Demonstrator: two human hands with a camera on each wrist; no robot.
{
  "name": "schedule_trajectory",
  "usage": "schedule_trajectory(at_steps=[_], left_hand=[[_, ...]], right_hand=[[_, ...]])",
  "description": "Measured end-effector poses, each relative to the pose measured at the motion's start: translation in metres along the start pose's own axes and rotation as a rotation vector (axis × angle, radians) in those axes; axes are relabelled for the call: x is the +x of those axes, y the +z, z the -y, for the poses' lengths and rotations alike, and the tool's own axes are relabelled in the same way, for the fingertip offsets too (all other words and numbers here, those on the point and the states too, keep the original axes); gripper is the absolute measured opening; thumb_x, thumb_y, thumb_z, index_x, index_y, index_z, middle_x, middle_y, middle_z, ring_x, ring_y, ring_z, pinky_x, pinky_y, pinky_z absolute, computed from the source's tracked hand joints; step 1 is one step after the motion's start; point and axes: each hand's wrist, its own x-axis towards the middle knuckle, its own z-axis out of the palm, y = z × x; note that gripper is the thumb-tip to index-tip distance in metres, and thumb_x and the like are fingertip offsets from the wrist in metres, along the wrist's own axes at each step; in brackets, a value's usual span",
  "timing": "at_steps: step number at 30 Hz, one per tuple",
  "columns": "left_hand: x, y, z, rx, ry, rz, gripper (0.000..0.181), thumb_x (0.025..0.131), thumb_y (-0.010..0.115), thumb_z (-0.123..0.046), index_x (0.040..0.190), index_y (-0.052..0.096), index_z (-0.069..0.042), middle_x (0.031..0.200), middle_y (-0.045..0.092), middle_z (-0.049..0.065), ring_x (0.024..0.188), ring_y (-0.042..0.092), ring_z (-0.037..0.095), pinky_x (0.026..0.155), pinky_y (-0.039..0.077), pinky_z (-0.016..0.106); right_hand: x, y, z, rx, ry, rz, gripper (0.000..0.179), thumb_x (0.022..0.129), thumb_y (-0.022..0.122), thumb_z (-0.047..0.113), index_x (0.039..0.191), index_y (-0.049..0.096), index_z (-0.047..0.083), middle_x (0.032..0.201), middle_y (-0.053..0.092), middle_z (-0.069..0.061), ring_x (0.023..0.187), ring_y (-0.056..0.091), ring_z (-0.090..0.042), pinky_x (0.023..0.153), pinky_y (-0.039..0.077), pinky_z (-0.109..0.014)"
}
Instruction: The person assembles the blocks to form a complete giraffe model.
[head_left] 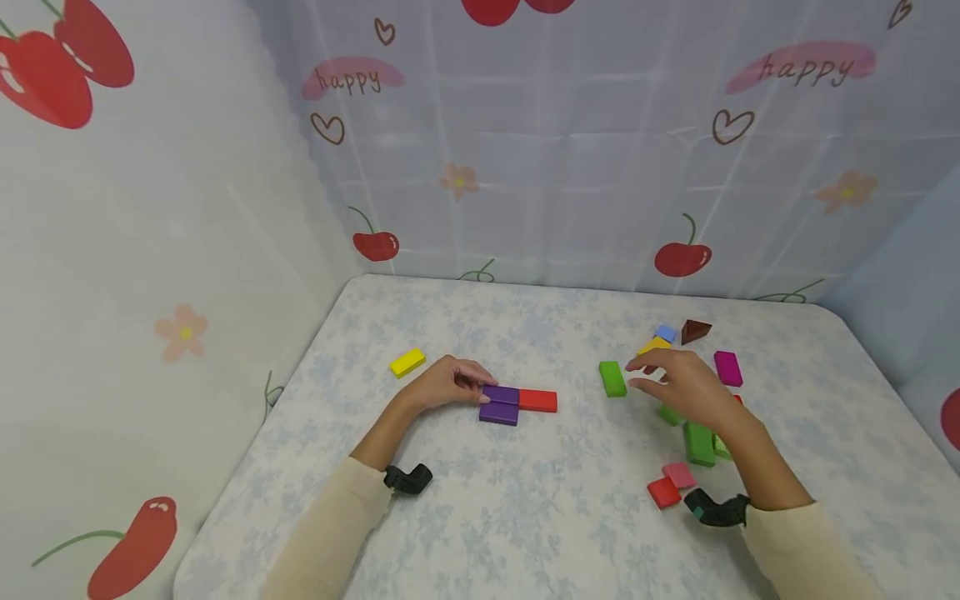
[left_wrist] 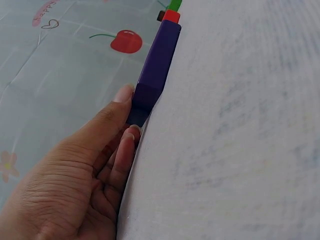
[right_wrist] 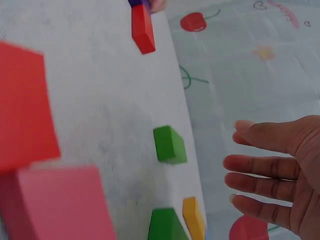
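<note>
Wearing a cream left sleeve (head_left: 330, 533) nearest the camera, with a black gadget (head_left: 408, 479) poking out at the cuff. Seeing a yellow block (head_left: 407, 362) on the pale table (head_left: 570, 508), off by the left wrist. Pinching the far purple block (head_left: 502, 395) by its left end with the left hand (head_left: 448, 383), thumb and fingers close together. Seeing the near purple block (head_left: 498, 414) lying snug along its front side. Finding a red block (head_left: 538, 401) touching the far purple block's right end. Looking right, spotting a lone green block (head_left: 612, 379) near the right fingertips. Spotting a second yellow block (head_left: 656, 342) behind those fingers. Finding a red square (head_left: 663, 493) and a pink block (head_left: 679, 476) together, nearer the front. Lifting the right hand (head_left: 693, 387) above the table, fingers wide of the thumb, gripping nothing. Seeing a brown wedge (head_left: 696, 332) past it, a big green block (head_left: 699, 443) below it, and a magenta block (head_left: 728, 368) farther right
</note>
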Motion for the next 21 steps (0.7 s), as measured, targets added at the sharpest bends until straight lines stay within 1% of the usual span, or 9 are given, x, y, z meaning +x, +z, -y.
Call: schedule_trajectory(at_steps=[4,7,11,15,18,21], left_hand=[[0.000,-0.001,-0.001,0.001,0.006,-0.001,0.027,0.087,0.082,-0.012,0.115,0.079,-0.011,0.110,0.073,0.001,0.082,0.065,0.018,0.074,0.054,0.029],[0.000,-0.001,0.000,0.003,0.000,0.000,0.028,0.087,0.082,-0.013,0.115,0.079,-0.012,0.111,0.073,0.001,0.083,0.065,0.018,0.074,0.054,0.029],[0.000,-0.001,0.002,0.006,-0.011,-0.005,0.029,0.087,0.082,-0.013,0.115,0.079,-0.014,0.112,0.073,0.000,0.083,0.065,0.019,0.075,0.054,0.029],[0.001,-0.001,0.003,0.010,-0.013,-0.006,0.028,0.087,0.082,-0.013,0.115,0.079,-0.015,0.111,0.073,-0.001,0.084,0.065,0.019,0.076,0.054,0.030],[0.002,-0.001,0.004,0.015,-0.014,0.002,0.028,0.087,0.082,-0.014,0.115,0.079,-0.016,0.111,0.073,-0.002,0.084,0.065,0.019,0.076,0.054,0.029],[0.002,-0.002,0.005,0.016,-0.015,0.006,0.028,0.087,0.082,-0.014,0.115,0.079,-0.015,0.111,0.073,-0.002,0.084,0.065,0.018,0.076,0.054,0.029]], right_hand=[[-0.016,-0.007,-0.023,-0.004,0.079,0.002,0.023,0.093,0.074,0.010,0.115,0.075,0.004,0.114,0.071,-0.016,0.105,0.064,-0.038,0.082,0.057,-0.053],[-0.028,-0.010,-0.040,-0.022,0.120,0.002,0.024,0.093,0.074,0.010,0.116,0.074,0.003,0.115,0.071,-0.019,0.105,0.064,-0.040,0.082,0.057,-0.054],[-0.043,-0.014,-0.059,-0.067,0.149,-0.027,0.025,0.091,0.075,0.008,0.115,0.074,0.001,0.115,0.069,-0.023,0.105,0.062,-0.044,0.081,0.056,-0.058],[-0.057,-0.017,-0.078,-0.094,0.193,-0.048,0.025,0.092,0.073,0.007,0.116,0.072,-0.002,0.116,0.067,-0.028,0.111,0.057,-0.051,0.085,0.052,-0.064],[-0.065,-0.018,-0.089,-0.106,0.216,-0.031,0.026,0.092,0.070,0.003,0.117,0.071,-0.004,0.118,0.065,-0.033,0.113,0.054,-0.054,0.086,0.049,-0.068],[-0.070,-0.016,-0.097,-0.116,0.228,-0.016,0.028,0.091,0.068,0.000,0.119,0.070,-0.005,0.120,0.062,-0.037,0.110,0.055,-0.056,0.084,0.050,-0.068]])
